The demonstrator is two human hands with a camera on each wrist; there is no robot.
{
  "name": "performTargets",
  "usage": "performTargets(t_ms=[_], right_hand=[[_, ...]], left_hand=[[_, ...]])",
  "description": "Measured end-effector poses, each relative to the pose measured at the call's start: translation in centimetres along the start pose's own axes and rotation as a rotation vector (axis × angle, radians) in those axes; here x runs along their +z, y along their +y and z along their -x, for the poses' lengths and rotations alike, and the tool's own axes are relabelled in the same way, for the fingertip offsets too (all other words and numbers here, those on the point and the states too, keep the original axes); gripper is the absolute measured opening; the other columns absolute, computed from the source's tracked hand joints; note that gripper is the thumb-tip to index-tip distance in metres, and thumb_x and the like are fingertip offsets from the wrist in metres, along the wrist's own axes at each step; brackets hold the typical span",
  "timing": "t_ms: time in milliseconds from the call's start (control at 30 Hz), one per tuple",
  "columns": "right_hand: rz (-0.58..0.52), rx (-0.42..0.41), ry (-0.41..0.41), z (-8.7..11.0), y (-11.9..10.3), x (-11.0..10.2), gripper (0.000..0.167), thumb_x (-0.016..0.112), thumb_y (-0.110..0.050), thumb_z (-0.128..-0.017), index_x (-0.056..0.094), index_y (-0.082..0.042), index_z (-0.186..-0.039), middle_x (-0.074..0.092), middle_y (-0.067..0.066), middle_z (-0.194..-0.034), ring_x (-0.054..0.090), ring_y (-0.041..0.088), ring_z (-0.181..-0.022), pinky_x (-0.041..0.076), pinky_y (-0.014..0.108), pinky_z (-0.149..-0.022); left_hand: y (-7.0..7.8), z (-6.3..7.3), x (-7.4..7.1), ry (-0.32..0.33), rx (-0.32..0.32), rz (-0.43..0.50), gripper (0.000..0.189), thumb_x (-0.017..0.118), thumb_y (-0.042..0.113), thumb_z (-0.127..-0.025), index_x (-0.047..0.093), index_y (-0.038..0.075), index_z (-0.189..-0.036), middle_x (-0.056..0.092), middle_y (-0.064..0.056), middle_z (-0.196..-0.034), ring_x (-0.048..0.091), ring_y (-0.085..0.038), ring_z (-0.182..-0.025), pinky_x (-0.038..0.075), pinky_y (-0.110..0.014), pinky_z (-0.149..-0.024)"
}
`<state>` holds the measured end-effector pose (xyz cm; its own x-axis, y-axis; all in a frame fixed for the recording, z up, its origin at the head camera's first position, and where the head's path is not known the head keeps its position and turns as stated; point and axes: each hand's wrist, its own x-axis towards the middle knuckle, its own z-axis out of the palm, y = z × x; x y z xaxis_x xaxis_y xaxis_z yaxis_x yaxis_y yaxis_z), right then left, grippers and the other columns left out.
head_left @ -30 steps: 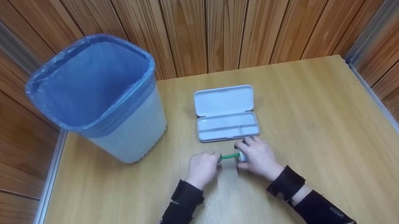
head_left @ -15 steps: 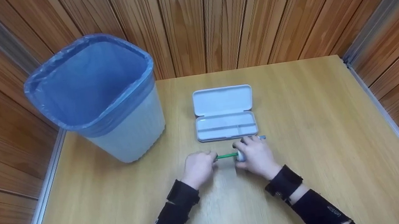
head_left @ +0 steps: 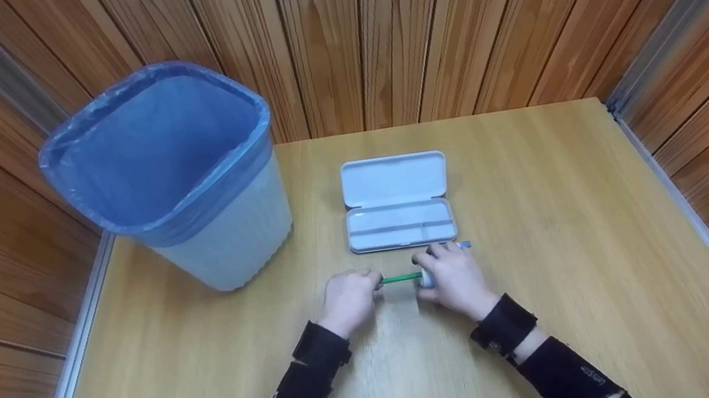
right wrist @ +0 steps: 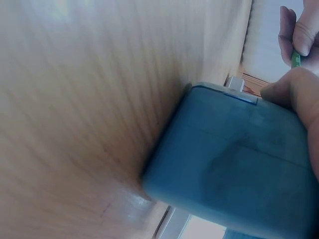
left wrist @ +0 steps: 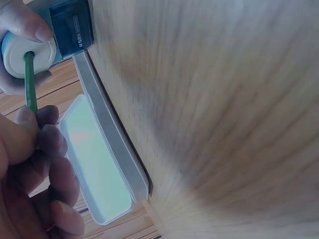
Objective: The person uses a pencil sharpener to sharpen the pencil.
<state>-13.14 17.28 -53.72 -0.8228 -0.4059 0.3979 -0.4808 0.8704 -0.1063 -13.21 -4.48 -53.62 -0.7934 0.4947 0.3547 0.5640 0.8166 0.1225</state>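
My left hand (head_left: 349,301) pinches a green pencil (head_left: 400,278) near one end. The pencil's other end is inside the round white front (left wrist: 20,57) of a pencil sharpener (right wrist: 239,159). Its body is boxy with a dark blue, see-through bin, as both wrist views show. My right hand (head_left: 458,281) grips the sharpener on the table and covers most of it in the head view. A small blue part (head_left: 465,244) sticks out past the right fingers. The pencil's tip is hidden inside the sharpener.
Just beyond my hands lies an open pale pencil case (head_left: 401,226) with divided compartments, its lid tipped back. A tall white bin (head_left: 235,228) with a blue liner (head_left: 163,149) stands at the back left. Wooden panels enclose the table (head_left: 571,232).
My left hand has moved slightly left, and a little more of the pencil shows outside the sharpener. The small blue part beside my right hand has come into view.
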Motion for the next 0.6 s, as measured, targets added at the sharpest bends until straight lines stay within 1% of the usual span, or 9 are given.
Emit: performTargets(t_ms=[100,167,267,367,400,500,600], right_hand=[[0.001,-0.002,-0.008,-0.1,-0.1,0.0,0.049,0.088,-0.034,-0.061,0.069,-0.014,-0.102,0.067,0.008,-0.089,0.06,0.03,-0.078,0.051,0.044,-0.066],[-0.004,0.001,-0.009,-0.1,-0.2,0.0,0.051,0.088,-0.034,-0.06,0.068,-0.014,-0.102,0.067,0.009,-0.09,0.061,0.03,-0.078,0.051,0.044,-0.065],[-0.01,0.006,-0.018,-0.1,-0.3,-0.1,0.053,0.088,-0.035,-0.059,0.067,-0.013,-0.103,0.067,0.009,-0.09,0.061,0.03,-0.079,0.052,0.045,-0.065],[0.001,0.019,-0.024,0.0,-0.2,-0.2,0.054,0.089,-0.034,-0.058,0.067,-0.013,-0.103,0.066,0.01,-0.091,0.06,0.031,-0.081,0.052,0.045,-0.066],[0.003,0.021,-0.027,0.0,-0.2,-0.2,0.055,0.09,-0.035,-0.058,0.067,-0.013,-0.103,0.066,0.01,-0.091,0.06,0.031,-0.081,0.052,0.046,-0.067],[0.002,0.027,-0.028,0.0,-0.2,-0.3,0.056,0.091,-0.035,-0.058,0.067,-0.012,-0.104,0.066,0.011,-0.091,0.06,0.032,-0.082,0.052,0.047,-0.069],[-0.021,0.024,-0.035,-0.1,-0.3,-0.2,0.057,0.091,-0.035,-0.059,0.067,-0.012,-0.105,0.066,0.011,-0.092,0.06,0.032,-0.082,0.052,0.047,-0.069]], left_hand=[[-0.2,0.2,-0.2,-0.031,-0.007,-0.005,0.013,0.079,0.02,-0.077,0.067,0.017,-0.081,0.07,0.006,-0.075,0.065,-0.013,-0.064,0.048,-0.026,-0.055],[-0.7,0.4,-0.2,-0.039,-0.025,-0.008,0.013,0.079,0.019,-0.077,0.067,0.016,-0.081,0.07,0.005,-0.074,0.065,-0.014,-0.063,0.048,-0.026,-0.055],[-1.9,1.1,-0.9,-0.061,-0.093,0.024,0.009,0.077,0.015,-0.08,0.069,0.014,-0.082,0.071,0.002,-0.075,0.065,-0.016,-0.065,0.051,-0.027,-0.058],[-2.9,1.6,-2.0,-0.077,-0.181,0.073,0.007,0.075,0.008,-0.081,0.07,0.012,-0.085,0.072,-0.001,-0.079,0.066,-0.018,-0.069,0.053,-0.03,-0.061],[-3.1,1.6,-2.3,-0.069,-0.202,0.075,0.009,0.075,0.006,-0.081,0.07,0.012,-0.086,0.072,-0.001,-0.079,0.066,-0.018,-0.069,0.053,-0.03,-0.059],[-3.5,1.3,-2.9,-0.026,-0.238,0.058,0.009,0.073,0.005,-0.083,0.071,0.011,-0.089,0.071,-0.002,-0.079,0.065,-0.019,-0.067,0.052,-0.03,-0.056],[-3.9,0.9,-3.1,0.026,-0.261,0.047,0.006,0.072,0.007,-0.085,0.071,0.01,-0.09,0.07,-0.003,-0.079,0.065,-0.019,-0.065,0.051,-0.031,-0.053]])
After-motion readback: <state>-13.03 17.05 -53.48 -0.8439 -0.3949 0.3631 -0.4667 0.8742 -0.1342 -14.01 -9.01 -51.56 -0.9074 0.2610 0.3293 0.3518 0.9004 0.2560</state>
